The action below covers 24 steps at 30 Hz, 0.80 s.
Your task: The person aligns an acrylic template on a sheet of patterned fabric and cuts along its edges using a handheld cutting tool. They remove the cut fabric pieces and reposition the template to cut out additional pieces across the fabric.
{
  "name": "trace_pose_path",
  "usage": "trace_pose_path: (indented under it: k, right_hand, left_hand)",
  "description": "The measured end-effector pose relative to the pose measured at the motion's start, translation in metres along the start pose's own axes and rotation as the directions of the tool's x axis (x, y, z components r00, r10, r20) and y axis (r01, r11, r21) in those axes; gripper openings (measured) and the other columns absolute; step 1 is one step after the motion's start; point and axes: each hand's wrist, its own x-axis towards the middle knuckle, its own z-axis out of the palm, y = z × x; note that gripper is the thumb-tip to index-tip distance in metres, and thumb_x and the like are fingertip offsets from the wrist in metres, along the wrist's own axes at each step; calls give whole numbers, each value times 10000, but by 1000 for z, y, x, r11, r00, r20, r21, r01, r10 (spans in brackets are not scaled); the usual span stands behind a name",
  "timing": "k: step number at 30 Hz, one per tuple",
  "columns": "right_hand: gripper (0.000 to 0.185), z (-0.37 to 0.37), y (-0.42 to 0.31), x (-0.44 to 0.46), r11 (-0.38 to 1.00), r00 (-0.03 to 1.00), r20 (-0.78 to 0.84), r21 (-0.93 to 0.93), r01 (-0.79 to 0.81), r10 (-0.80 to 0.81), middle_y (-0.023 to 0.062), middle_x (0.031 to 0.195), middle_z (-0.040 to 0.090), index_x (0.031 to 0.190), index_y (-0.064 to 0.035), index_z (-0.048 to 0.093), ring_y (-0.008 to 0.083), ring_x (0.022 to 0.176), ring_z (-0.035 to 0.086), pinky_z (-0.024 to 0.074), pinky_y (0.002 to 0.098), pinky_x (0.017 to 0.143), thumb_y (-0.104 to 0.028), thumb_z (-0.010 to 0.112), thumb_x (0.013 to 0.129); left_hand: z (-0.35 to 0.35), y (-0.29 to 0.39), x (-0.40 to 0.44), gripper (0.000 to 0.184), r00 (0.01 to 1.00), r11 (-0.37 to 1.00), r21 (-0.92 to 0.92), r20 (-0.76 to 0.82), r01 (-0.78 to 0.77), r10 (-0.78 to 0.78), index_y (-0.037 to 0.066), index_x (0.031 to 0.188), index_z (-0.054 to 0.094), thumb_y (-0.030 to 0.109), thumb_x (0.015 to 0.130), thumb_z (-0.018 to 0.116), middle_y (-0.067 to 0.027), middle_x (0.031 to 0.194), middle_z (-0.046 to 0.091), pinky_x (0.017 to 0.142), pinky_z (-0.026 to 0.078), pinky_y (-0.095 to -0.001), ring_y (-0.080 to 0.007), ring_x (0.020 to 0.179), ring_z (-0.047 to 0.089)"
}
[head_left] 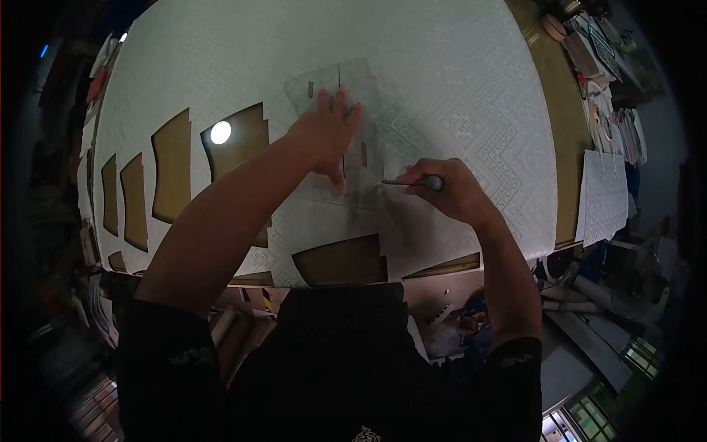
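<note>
My left hand (324,136) lies with fingers spread, pressing on a clear template (364,118) with small dark marks. Beneath the template is a pale sheet (471,96) with an embossed geometric pattern. To the right, my right hand (449,188) is closed around a craft knife (423,181) with a grey, round-ended handle. Its tip points left and meets the template's lower right edge; the blade itself is too small to make out. A thin dark line runs along that edge.
Several cut-out openings (173,166) in the sheet show the brown table surface (567,155). Another opening (342,261) lies near the front edge. Tools and strips (600,118) line the right side, beside a hanging patterned piece (604,195). A fan (633,280) stands at lower right.
</note>
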Motion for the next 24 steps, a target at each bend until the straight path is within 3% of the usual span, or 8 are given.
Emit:
trace_pose_path:
  k: [14, 16, 17, 19, 24]
  right_hand:
    - [124, -7, -1, 18, 964, 975, 130, -173, 201, -179, 92, 851, 764, 961, -81, 736, 307, 782, 738, 546, 392, 687, -74, 809, 862]
    - [143, -8, -3, 18, 979, 981, 186, -180, 92, -58, 80, 981, 795, 988, -58, 738, 253, 947, 775, 596, 360, 850, -30, 808, 867]
    - [143, -2, 5, 15, 980, 980, 188, -175, 94, -60, 80, 981, 795, 988, -58, 738, 253, 947, 775, 596, 360, 850, -30, 808, 867]
    - [143, 9, 29, 11, 979, 979, 13, 5, 206, -206, 113, 963, 780, 998, -69, 743, 327, 927, 755, 584, 380, 805, -80, 798, 867]
    - [183, 16, 36, -3, 986, 986, -24, 24, 165, -165, 108, 1007, 788, 1045, -25, 740, 266, 1004, 756, 581, 359, 897, -41, 803, 873]
  left_hand:
    - [-1, 2, -1, 1517, 1000, 999, -17, 7, 27, -27, 52, 1657, 142, 488, 502, 1024, -306, 1716, 54, 1192, 415, -555, -516, 1580, 121]
    - [-2, 2, 0, 1519, 1000, 999, -18, 16, 26, -26, 53, 1657, 141, 488, 500, 1025, -305, 1717, 49, 1195, 410, -559, -516, 1581, 116]
    - [-3, 3, 0, 1519, 999, 999, -17, 23, 30, -29, 53, 1657, 141, 487, 501, 1025, -306, 1717, 48, 1197, 406, -561, -516, 1581, 112]
    - [-5, 3, 1, 1519, 999, 999, -14, 23, 38, -38, 53, 1657, 140, 486, 501, 1025, -306, 1717, 46, 1199, 401, -564, -517, 1581, 108]
    - [-2, 3, 0, 1530, 1000, 1000, -18, 16, 21, -20, 46, 1658, 129, 486, 499, 1026, -314, 1715, 42, 1195, 404, -558, -524, 1578, 113]
